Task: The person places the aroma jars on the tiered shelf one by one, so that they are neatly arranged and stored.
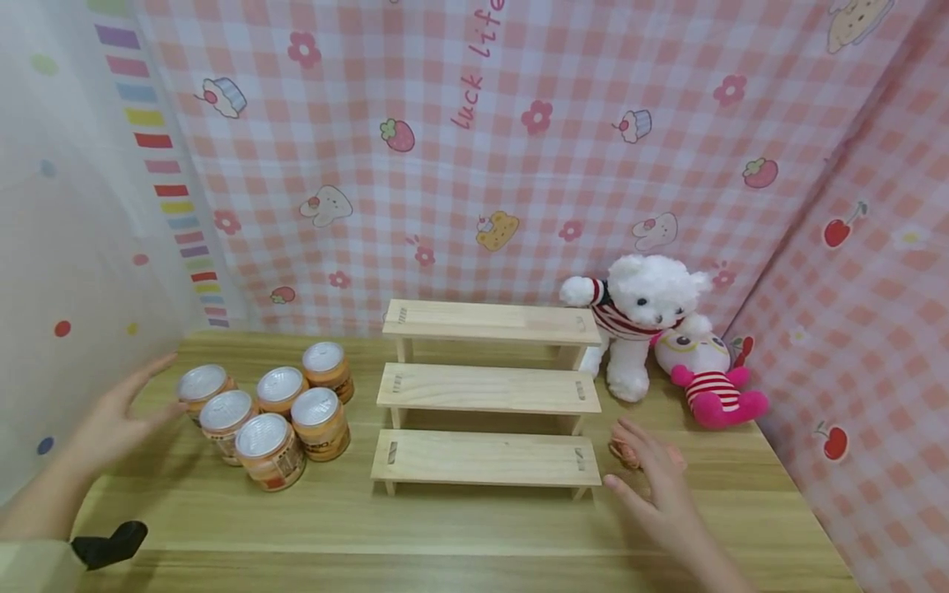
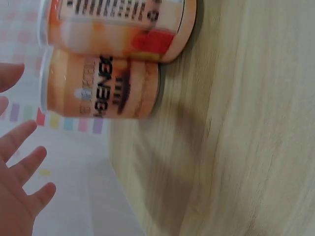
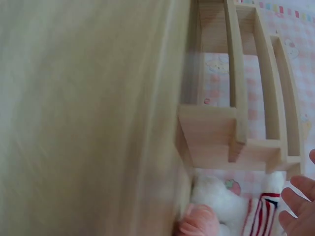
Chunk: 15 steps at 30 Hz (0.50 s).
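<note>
Six orange-labelled cans with silvery lids are grouped upright on the wood-grain tabletop, at nine o'clock from a three-tier wooden display stand. The left hand is held just beside them at their nine o'clock; its fingers are released and spread, nothing is grasped, and a gap to the cans is seen from the left wrist. The right hand is held at the stand's four o'clock, its fingers likewise loose and parted with nothing gripped. A coral-coloured bundle is partly hidden by it in the head view. At the stand's two o'clock, a white teddy bear is propped up, with a pink plush doll placed at its four o'clock.
</note>
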Each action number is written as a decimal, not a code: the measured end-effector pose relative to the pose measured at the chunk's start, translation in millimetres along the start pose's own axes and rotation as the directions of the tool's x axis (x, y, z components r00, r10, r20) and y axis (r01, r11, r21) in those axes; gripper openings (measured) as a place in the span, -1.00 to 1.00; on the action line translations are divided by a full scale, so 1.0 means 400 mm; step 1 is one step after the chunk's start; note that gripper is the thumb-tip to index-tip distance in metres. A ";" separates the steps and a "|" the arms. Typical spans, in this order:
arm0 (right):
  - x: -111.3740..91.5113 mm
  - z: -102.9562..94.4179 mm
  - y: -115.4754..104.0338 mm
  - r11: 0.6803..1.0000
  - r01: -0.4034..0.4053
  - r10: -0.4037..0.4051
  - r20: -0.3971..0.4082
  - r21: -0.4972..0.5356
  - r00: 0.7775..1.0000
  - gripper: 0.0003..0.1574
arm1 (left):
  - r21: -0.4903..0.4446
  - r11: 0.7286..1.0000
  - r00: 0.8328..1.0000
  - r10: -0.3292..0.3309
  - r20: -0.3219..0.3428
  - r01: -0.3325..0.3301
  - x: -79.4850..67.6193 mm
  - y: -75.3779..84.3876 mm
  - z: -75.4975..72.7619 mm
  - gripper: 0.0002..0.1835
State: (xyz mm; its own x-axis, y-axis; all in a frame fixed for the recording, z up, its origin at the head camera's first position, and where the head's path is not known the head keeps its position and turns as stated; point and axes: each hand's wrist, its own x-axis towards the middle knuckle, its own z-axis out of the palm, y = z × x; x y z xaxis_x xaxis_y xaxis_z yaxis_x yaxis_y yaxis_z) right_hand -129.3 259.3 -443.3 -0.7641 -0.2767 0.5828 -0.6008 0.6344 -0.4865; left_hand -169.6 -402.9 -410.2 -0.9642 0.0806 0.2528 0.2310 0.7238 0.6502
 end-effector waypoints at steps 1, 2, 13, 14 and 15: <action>-0.004 0.006 -0.002 1.000 -0.017 0.017 0.013 0.010 1.000 -0.19 | -0.005 1.000 1.000 -0.007 0.003 0.007 0.002 -0.007 0.000 -0.17; -0.008 0.011 -0.002 0.999 -0.036 0.035 0.026 0.016 0.999 -0.19 | -0.009 1.000 1.000 -0.007 0.003 0.007 0.003 -0.014 0.000 -0.16; -0.038 0.055 0.006 0.985 -0.167 0.163 0.086 0.048 0.983 -0.27 | -0.152 0.982 0.987 -0.088 0.138 0.109 0.007 -0.062 -0.007 -0.12; -0.039 0.058 0.007 0.984 -0.167 0.161 0.089 0.059 0.983 -0.27 | -0.175 0.978 0.985 -0.084 0.153 0.111 0.006 -0.066 -0.008 -0.13; -0.039 0.061 0.008 0.984 -0.163 0.157 0.091 0.067 0.983 -0.27 | -0.191 0.975 0.983 -0.084 0.165 0.115 0.006 -0.070 -0.009 -0.13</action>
State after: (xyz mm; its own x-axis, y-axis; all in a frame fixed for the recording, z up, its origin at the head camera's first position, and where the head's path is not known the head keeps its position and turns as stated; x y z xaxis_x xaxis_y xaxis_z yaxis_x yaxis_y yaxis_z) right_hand -124.9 248.1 -469.9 -0.8671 -0.2385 0.4373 -0.4823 0.6214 -0.6174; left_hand -178.1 -425.3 -425.3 -0.9884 0.1312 0.0759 0.1389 0.5841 0.7997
